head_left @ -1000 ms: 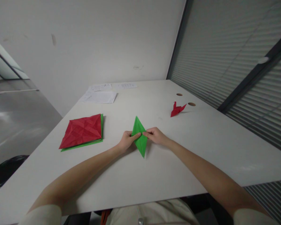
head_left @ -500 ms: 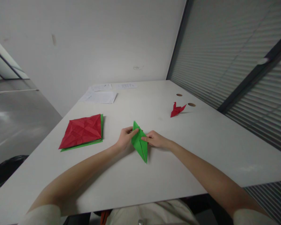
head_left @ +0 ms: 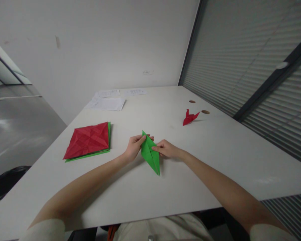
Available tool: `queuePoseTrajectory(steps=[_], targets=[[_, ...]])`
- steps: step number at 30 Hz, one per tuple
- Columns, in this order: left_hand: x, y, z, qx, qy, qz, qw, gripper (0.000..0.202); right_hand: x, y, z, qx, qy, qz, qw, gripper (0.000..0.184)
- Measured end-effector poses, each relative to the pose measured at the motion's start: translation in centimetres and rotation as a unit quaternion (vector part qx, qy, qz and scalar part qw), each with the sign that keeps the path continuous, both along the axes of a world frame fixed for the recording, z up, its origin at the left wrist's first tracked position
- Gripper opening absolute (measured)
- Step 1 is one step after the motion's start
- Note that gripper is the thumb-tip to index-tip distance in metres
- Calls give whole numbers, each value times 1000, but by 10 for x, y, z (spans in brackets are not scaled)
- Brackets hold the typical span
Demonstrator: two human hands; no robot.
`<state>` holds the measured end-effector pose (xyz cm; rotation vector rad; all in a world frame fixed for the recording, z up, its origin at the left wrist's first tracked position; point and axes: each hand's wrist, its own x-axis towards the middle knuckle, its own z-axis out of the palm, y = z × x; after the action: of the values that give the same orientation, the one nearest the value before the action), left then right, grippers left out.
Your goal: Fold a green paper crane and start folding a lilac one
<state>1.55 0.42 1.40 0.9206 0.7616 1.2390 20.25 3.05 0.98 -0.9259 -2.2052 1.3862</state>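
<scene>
A green folded origami paper (head_left: 151,155), shaped like a long diamond, is held between both hands over the table. My left hand (head_left: 134,146) grips its upper left edge, thumb on the front and fingers reaching behind it. On the right side my right hand (head_left: 167,149) pinches the edge, thumb in front, the other fingers partly hidden behind the paper. The lower end points toward me and shows a split between two narrow points. A red paper crane (head_left: 190,117) stands farther back on the right.
A stack of creased red paper (head_left: 90,140) over green sheets lies at the left. White printed papers (head_left: 107,104) lie at the back left of the white table (head_left: 165,197). Two round holes pierce the tabletop near the blinds (head_left: 241,67). A black bin (head_left: 7,182) stands left of the table.
The green paper's lower tip has swung slightly to the right. My left thumb has shifted a little up and left along the paper, and more of my left fingertips shows behind it.
</scene>
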Motion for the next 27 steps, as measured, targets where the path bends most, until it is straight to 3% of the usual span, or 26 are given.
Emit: queuePoseTrajectory(steps=[16,27], targets=[[6,-6,5,34,0,7,999,41,-12,-8,-5,-32,63,-47,996,60],[8,-7,8,60,37,3,998,39,-17,-15,-5,-90,83,-91,988,49]])
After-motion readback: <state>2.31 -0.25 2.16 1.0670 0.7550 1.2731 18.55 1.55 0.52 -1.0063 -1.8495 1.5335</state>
